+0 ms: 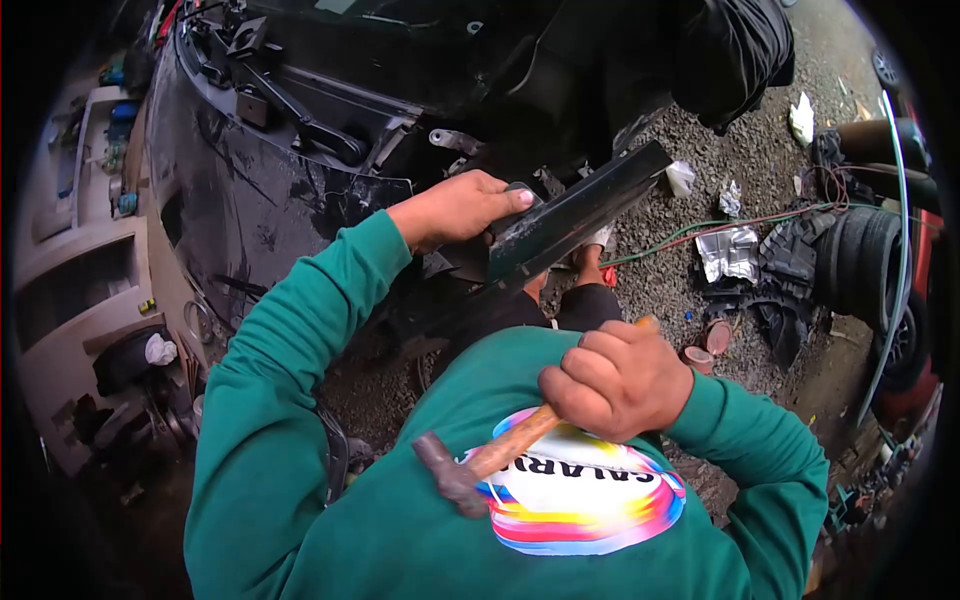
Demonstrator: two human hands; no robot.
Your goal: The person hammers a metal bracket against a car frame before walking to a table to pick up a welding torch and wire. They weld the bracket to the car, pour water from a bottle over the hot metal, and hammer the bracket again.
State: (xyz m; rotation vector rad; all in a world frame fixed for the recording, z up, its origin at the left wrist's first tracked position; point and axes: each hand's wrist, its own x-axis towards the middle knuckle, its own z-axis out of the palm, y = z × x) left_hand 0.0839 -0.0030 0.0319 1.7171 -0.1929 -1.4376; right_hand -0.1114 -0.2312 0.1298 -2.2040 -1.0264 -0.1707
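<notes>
My right hand (620, 380) is wrapped round the wooden handle of a hammer (515, 440), held in front of my chest with its dark metal head at the lower left. My left hand (462, 210) grips the near end of something dark beside a long black metal piece (580, 215); the thumb lies on top and the other fingers are partly hidden. The black piece slants up to the right, away from my body. Just left of my left hand is a dark, scuffed car body panel (270, 200).
A person in dark clothing (735, 60) is at the top right. Stacked tyres (860, 265), crumpled foil (728, 253), and a green and red hose (690, 235) lie on gravel at the right. Shelving (85, 260) stands at the far left.
</notes>
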